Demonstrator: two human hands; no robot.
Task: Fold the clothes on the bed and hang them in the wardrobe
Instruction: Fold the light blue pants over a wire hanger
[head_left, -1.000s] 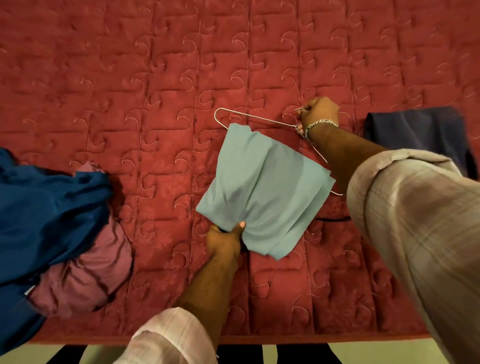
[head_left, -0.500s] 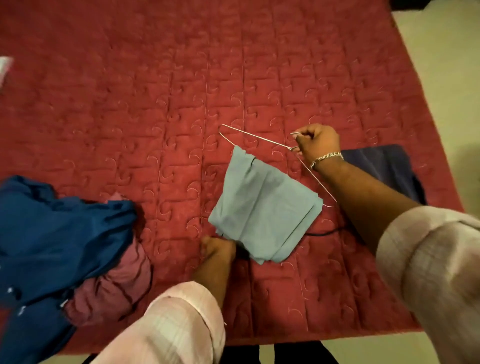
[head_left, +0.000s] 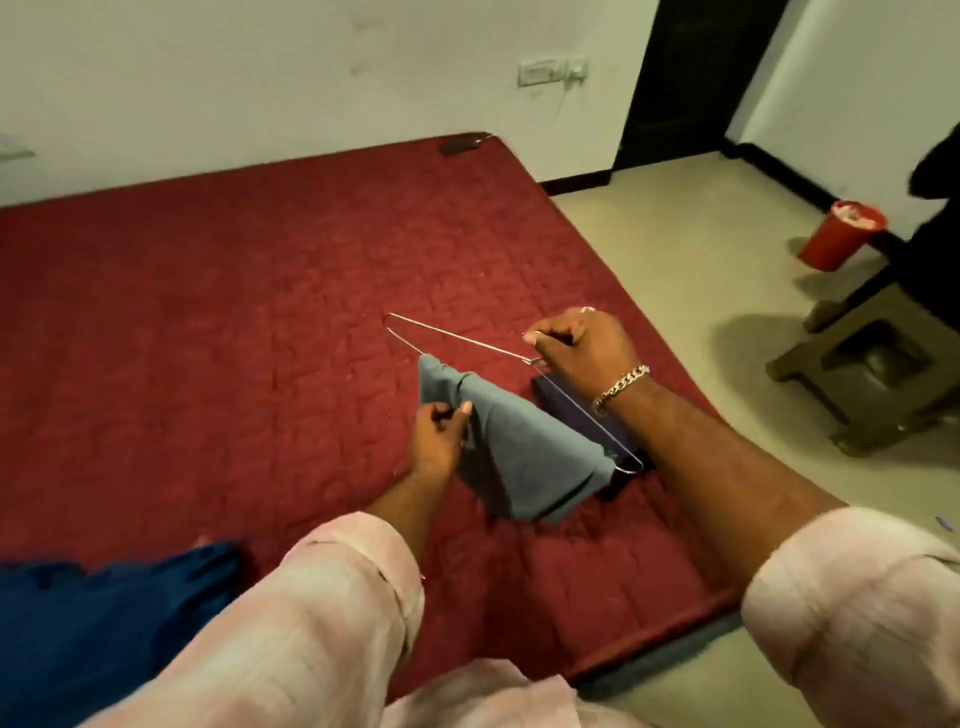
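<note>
A folded light blue-grey cloth (head_left: 524, 457) hangs over the bottom bar of a thin metal hanger (head_left: 457, 338), lifted above the red quilted bed (head_left: 234, 312). My right hand (head_left: 582, 345) grips the hanger at its neck. My left hand (head_left: 441, 426) pinches the cloth's left edge near the bar. A dark navy folded garment (head_left: 558, 402) lies on the bed behind the cloth, mostly hidden by it and by my right arm. A deep blue garment (head_left: 104, 613) lies heaped at the bed's near left.
The bed's right edge meets a pale floor (head_left: 675, 270). A brown plastic stool (head_left: 883, 364) and a red bucket (head_left: 841, 234) stand on the floor at the right. A dark doorway (head_left: 675, 78) opens in the far wall. A small dark object (head_left: 460, 145) lies at the bed's far corner.
My head has lifted and turned right, bringing the room into view. The hanger with the cloth has risen off the bed. My left hand moved from the cloth's lower corner up to its edge.
</note>
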